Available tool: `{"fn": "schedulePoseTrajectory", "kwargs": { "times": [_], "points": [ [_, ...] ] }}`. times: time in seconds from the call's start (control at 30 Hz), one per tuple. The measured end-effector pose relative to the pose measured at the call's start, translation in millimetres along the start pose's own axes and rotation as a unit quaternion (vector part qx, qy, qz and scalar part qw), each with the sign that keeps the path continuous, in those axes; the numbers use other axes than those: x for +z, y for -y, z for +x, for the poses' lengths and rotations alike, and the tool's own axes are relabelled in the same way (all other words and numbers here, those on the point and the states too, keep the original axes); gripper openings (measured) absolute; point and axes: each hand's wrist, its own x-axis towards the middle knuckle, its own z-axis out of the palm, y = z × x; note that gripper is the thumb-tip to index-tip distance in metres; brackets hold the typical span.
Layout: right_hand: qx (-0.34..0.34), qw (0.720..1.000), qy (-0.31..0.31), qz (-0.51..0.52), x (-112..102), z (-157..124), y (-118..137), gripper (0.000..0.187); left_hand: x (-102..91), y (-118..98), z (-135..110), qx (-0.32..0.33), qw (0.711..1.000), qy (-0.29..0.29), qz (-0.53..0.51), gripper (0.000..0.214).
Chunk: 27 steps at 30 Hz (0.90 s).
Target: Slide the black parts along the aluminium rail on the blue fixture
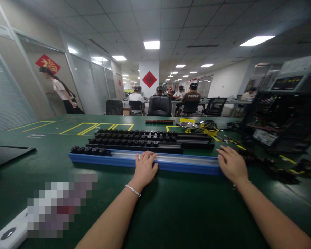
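A long blue rail [189, 164] with a silvery channel lies crosswise on the green table. Small black parts [89, 150] stand in a row at its left end. My left hand [145, 169] grips the rail near its middle, fingers over the channel and thumb by the front wall. At the right end, my right hand [233, 165] closes around the rail; its palm hides that tip. Just behind lie black rails [168, 146] carrying rows of similar black parts [126, 141].
Yellow tape [85, 128] marks the green table [181, 211]. A metal dish [188, 125] and cables sit at the back. To the right stands a dark rack [282, 117]; at left lie a dark flat panel [7, 155] and a white, partly blurred object [12, 231]. People sit beyond.
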Motion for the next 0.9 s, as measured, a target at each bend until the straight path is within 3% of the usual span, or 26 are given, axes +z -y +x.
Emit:
{"fn": "schedulePoseTrajectory", "kwargs": {
  "times": [0.1, 0.17, 0.27, 0.37, 0.63, 0.9],
  "points": [
    [0.000, 0.993, 0.116, 0.010, 0.3, -0.5, 24.4, 0.044, -10.2, 24.3, 6.0, -0.114, 0.990, -0.081, 0.023, 0.039],
    [0.020, 0.987, 0.158, 0.010, 0.0, -1.4, 28.6, 0.047, -17.9, 46.0, 8.5, -0.196, 0.971, -0.130, 0.045, 0.039],
    [0.056, 0.985, 0.165, -0.002, -0.8, -2.7, 29.5, 0.047, -28.0, 78.9, 8.5, -0.322, 0.928, -0.179, 0.058, 0.040],
    [0.097, 0.983, 0.156, -0.006, -0.6, -4.9, 32.9, 0.046, -33.8, 103.3, 6.6, -0.404, 0.896, -0.182, 0.033, 0.042],
    [0.155, 0.977, 0.145, 0.015, 5.6, -7.6, 34.2, 0.046, -32.1, 123.2, 5.4, -0.436, 0.886, -0.159, -0.005, 0.043],
    [0.141, 0.976, 0.166, -0.001, 10.3, -6.1, 26.3, 0.049, -30.0, 125.0, 5.6, -0.433, 0.885, -0.171, -0.004, 0.040]
  ]
}}
